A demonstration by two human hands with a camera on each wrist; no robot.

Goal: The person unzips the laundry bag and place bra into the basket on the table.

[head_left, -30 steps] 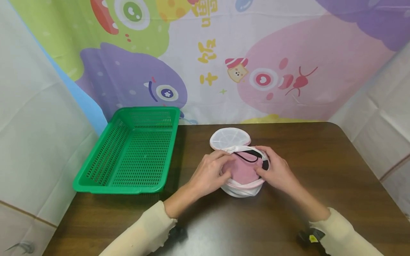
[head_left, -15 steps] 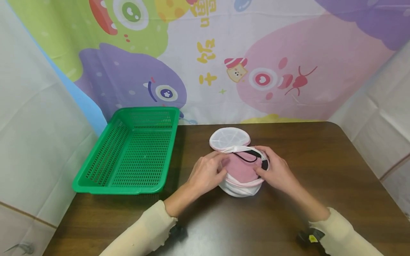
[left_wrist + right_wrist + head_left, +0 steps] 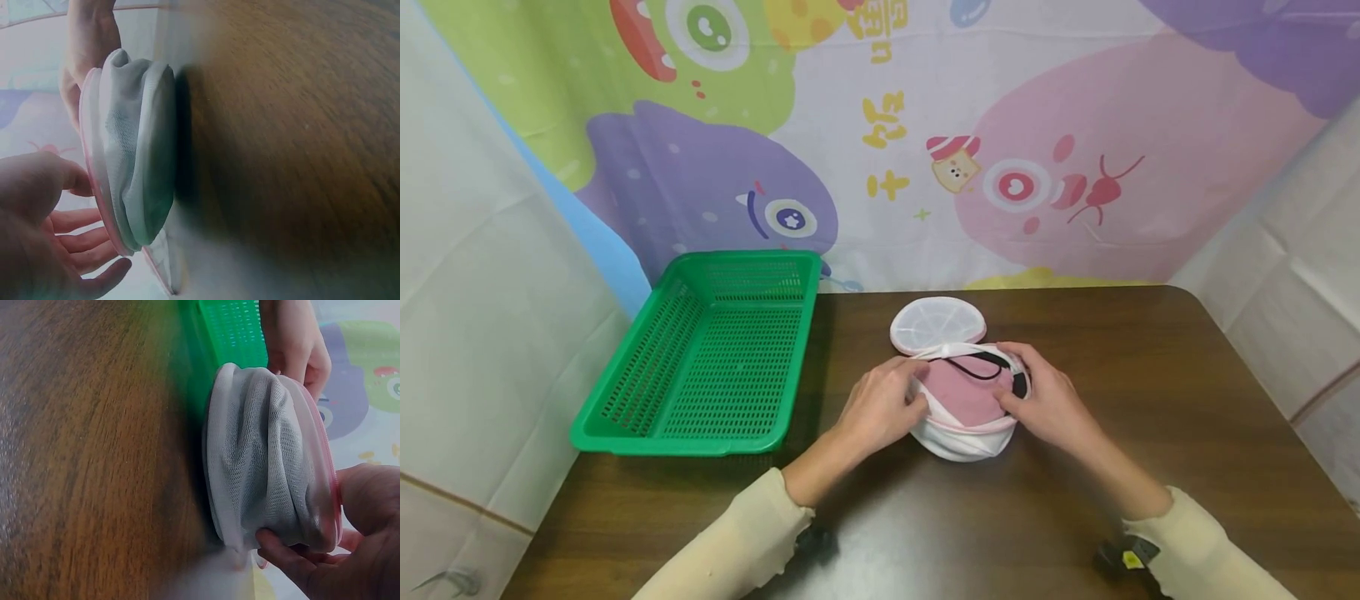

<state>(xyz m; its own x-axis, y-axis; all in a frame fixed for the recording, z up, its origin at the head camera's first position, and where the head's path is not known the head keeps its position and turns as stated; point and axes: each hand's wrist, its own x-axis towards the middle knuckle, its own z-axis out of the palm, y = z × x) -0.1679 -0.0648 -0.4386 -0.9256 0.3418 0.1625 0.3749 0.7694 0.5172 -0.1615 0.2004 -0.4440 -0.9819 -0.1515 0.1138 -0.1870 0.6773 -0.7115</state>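
Observation:
A white mesh laundry bag (image 3: 962, 444) with a pink zip edge stands on the table in the head view, its round lid (image 3: 937, 324) folded back behind it. Inside lie a pink cloth item (image 3: 966, 392), a thin black cord (image 3: 976, 372) and some black material. My left hand (image 3: 880, 406) pinches the left part of the rim. On the opposite side my right hand (image 3: 1048, 396) grips the rim, its thumb over the opening. Both wrist views show the bag's creased mesh side (image 3: 256, 456) between the hands; the contents are hidden there.
A green perforated plastic basket (image 3: 730, 367) stands to the left on the dark wooden table (image 3: 1120, 333). Behind the table hangs a cartoon-printed curtain (image 3: 910, 242), and pale walls flank both sides.
My left hand has drawn a little to the left and back from over the pink cloth to the rim. More white lining shows at the front left. The right hand stays in place.

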